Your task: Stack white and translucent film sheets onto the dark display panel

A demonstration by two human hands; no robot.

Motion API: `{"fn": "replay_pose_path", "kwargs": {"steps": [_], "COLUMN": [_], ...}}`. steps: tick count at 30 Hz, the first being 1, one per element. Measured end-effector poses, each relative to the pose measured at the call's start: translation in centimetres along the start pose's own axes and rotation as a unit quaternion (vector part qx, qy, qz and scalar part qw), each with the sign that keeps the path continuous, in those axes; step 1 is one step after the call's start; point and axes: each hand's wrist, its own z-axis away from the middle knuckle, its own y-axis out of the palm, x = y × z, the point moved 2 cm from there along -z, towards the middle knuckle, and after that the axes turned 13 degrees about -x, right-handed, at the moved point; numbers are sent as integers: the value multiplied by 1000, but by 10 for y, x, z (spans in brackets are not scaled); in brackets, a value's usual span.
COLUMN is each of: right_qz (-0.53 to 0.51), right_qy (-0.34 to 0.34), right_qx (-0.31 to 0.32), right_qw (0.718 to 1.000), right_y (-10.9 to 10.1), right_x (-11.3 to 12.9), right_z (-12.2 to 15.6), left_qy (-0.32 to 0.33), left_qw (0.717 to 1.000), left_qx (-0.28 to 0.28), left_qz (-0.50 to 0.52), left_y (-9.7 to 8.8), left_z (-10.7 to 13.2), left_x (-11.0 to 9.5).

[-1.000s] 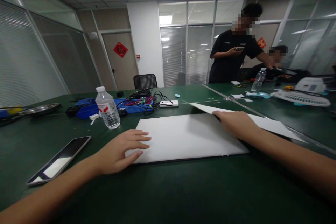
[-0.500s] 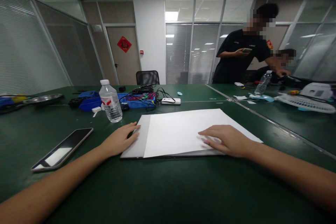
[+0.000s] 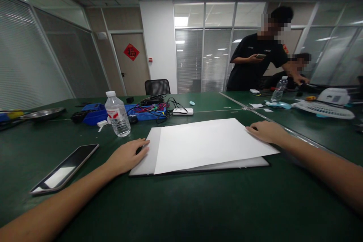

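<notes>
A white sheet of paper [image 3: 198,143] lies askew on a flat light-grey board [image 3: 252,163] with a dark edge. The sheet's right corner reaches past the board. My left hand [image 3: 126,157] rests at the board's left edge, its thumb and fingers apart, fingertips on the grey surface. At the sheet's right edge is my right hand [image 3: 268,133], fingers stretched toward the paper and slightly bent. Its fingertips meet or hover over the edge; I cannot tell which.
A phone [image 3: 65,169] lies left of my left forearm, and a water bottle [image 3: 118,115] stands behind that hand. Blue trays [image 3: 147,113] with tangled wires, a white power strip [image 3: 183,111] and a white fan [image 3: 326,106] sit farther back. A person [image 3: 255,58] stands across the green table.
My right hand has moved from above the sheet's front right part outward to its right edge, uncovering the board's front right corner. My left hand stays at the board's left edge.
</notes>
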Motion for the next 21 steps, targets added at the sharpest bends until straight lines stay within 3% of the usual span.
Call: {"fn": "replay_pose_path", "kwargs": {"steps": [7,21], "right_qz": [30,39], "right_qy": [27,-31], "right_qx": [-15,-46], "right_qw": [999,998], "right_y": [-15,-29], "right_x": [28,66], "right_z": [11,32], "left_qy": [3,6], "left_qw": [1000,1000], "left_qx": [-17,-4], "left_qz": [6,29], "left_y": [-5,6], "left_z": [6,1], "left_x": [-9,-6]}}
